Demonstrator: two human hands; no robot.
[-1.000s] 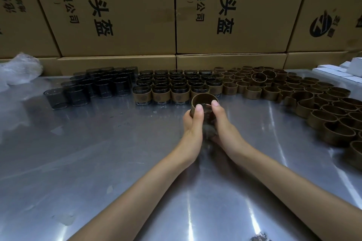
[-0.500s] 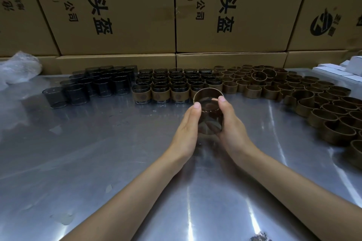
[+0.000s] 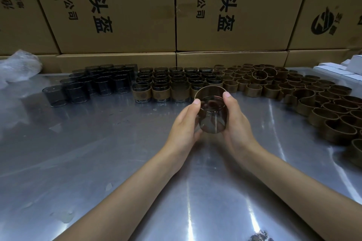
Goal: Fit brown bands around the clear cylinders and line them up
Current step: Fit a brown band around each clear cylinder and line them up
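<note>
Both hands hold one clear cylinder (image 3: 212,121) above the middle of the metal table (image 3: 98,152). A brown band (image 3: 209,89) rings its upper rim. My left hand (image 3: 186,125) cups the left side with the thumb on the rim. My right hand (image 3: 237,125) cups the right side, its thumb also on the rim. Bare clear cylinders (image 3: 94,84) stand grouped at the back left. Banded cylinders (image 3: 166,86) stand in rows at the back centre. Loose brown bands (image 3: 305,94) cover the back right.
Large cardboard boxes (image 3: 117,10) form a wall along the table's far edge. A crumpled plastic bag (image 3: 17,66) lies at the far left. White boxes (image 3: 338,70) sit at the far right corner.
The held cylinder has tipped its open mouth away from me and come slightly closer and lower. The band now sits around its upper rim instead of above it.
</note>
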